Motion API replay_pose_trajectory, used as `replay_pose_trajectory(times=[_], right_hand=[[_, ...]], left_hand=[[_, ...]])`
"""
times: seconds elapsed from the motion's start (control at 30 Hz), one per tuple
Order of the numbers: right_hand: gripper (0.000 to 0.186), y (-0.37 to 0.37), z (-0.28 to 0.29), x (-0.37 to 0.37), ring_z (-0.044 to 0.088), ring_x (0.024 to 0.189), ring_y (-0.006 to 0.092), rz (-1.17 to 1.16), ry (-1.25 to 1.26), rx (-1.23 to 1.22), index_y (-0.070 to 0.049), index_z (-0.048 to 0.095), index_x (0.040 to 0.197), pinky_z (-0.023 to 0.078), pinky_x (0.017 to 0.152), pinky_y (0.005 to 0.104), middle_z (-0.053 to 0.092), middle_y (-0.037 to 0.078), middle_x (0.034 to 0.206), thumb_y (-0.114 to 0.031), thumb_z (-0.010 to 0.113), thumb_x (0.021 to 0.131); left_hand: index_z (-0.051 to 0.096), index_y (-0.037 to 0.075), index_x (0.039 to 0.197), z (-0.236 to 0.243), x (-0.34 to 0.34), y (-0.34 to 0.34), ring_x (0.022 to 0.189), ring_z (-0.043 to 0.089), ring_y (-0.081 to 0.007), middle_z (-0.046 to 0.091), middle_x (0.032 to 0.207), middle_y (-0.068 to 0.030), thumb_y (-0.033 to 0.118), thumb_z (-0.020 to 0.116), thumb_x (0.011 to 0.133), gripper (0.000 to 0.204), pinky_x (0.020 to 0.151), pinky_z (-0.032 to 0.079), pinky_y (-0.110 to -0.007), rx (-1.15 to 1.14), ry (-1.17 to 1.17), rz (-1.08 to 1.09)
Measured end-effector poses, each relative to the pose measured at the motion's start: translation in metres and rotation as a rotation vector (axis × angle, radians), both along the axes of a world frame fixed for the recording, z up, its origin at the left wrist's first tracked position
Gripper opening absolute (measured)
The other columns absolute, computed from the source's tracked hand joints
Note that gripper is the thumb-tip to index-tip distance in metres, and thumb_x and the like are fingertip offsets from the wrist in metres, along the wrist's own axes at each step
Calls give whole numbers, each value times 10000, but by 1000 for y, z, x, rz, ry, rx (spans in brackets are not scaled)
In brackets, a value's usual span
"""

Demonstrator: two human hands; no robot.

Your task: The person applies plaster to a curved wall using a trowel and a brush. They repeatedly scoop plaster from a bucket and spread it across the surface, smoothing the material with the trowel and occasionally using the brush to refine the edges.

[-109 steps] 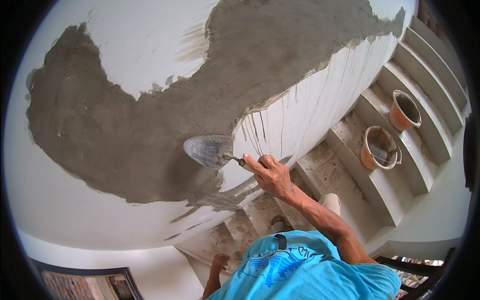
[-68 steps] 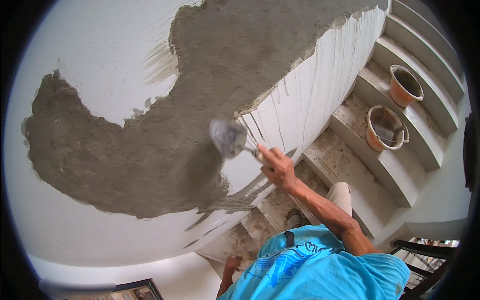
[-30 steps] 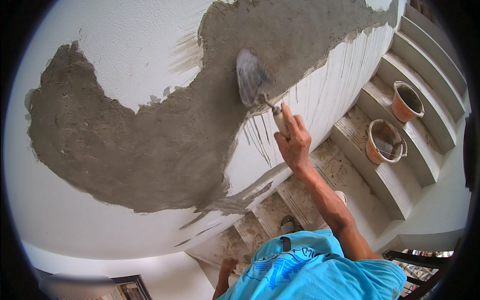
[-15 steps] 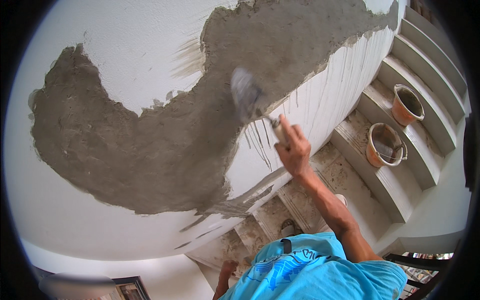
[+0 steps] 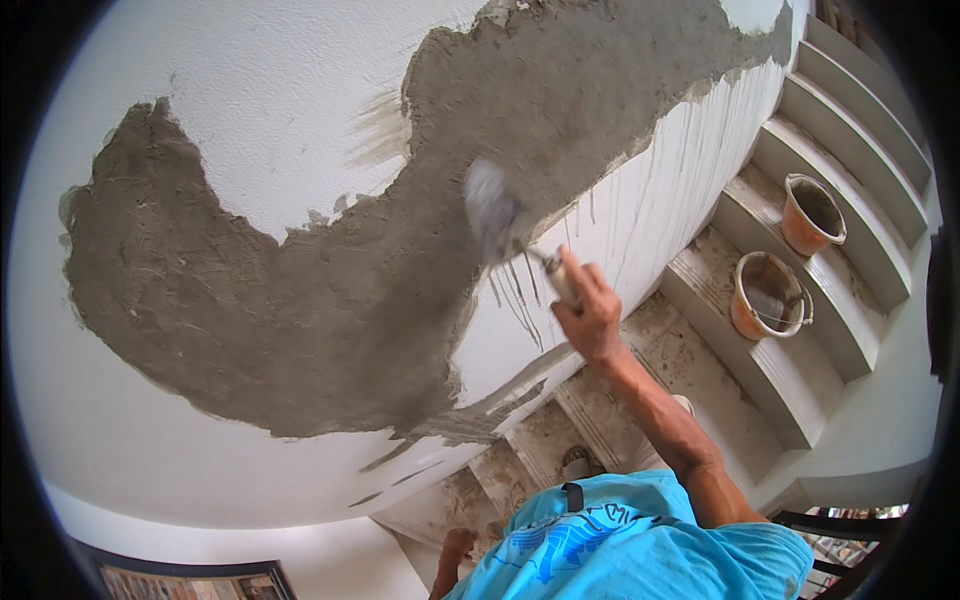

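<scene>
My right hand (image 5: 590, 315) is closed around the pale handle of a trowel (image 5: 492, 212). The trowel's blade is blurred and lies against, or very close to, a broad grey band of wet mortar (image 5: 330, 300) across the white wall (image 5: 270, 110). Thin grey drips run down the wall just below the blade. My left hand (image 5: 459, 543) hangs low beside my blue shirt, away from the wall. It is small in view and its fingers are not distinct.
Two orange buckets, a nearer one (image 5: 765, 300) and a farther one (image 5: 812, 215), stand on the curved stairs (image 5: 780, 375) to the right. Smears of mortar dirty the lower steps. A framed picture (image 5: 190, 580) shows at lower left, and a dark railing (image 5: 850, 535) at lower right.
The trowel blade has shifted slightly down, with my right hand still around its handle. The view has moved a little, so more of the framed picture shows.
</scene>
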State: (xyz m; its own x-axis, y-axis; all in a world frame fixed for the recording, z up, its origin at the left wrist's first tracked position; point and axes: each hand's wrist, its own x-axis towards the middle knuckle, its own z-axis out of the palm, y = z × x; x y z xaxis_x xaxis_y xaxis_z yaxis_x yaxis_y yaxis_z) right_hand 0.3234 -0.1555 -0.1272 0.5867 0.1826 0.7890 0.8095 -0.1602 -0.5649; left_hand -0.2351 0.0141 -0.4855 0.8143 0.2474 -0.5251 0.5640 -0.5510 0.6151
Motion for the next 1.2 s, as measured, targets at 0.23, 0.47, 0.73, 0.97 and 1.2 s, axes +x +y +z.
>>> replay_pose_trajectory(times=[0.23,0.47,0.73,0.97,1.2], right_hand=[[865,-8,44,52,631,716,259,-151,12,100,-132,519,1505,538,647,383,609,124,933,101,689,689],[831,-3,22,0,636,699,243,26,-22,-164,-210,571,1468,575,632,381,588,77,897,66,712,697],[875,-12,54,40,661,758,264,-117,3,104,-166,508,1516,557,666,395,635,132,959,97,691,701],[856,-8,62,39,656,762,277,-82,-33,-14,-189,527,1502,573,699,390,623,114,954,87,669,704],[875,-21,52,30,645,733,269,-32,-1,0,-189,538,1496,560,665,396,608,108,897,80,702,680]], left_hand=[[690,-2,930,28,18,-18,639,668,-240,647,738,-96,199,632,959,211,499,602,-414,1,25,237],[704,4,922,3,16,-5,636,656,-230,648,739,-105,264,672,932,263,500,587,-411,-3,233,-57],[721,15,967,58,51,-10,642,656,-217,663,777,-81,295,719,900,288,531,591,-403,-128,326,435],[719,7,994,16,23,-11,625,667,-224,682,809,-87,241,700,911,249,521,583,-383,-140,358,305],[718,-2,1021,20,38,-5,609,678,-232,700,841,-94,186,682,922,216,511,575,-363,-173,398,396]])
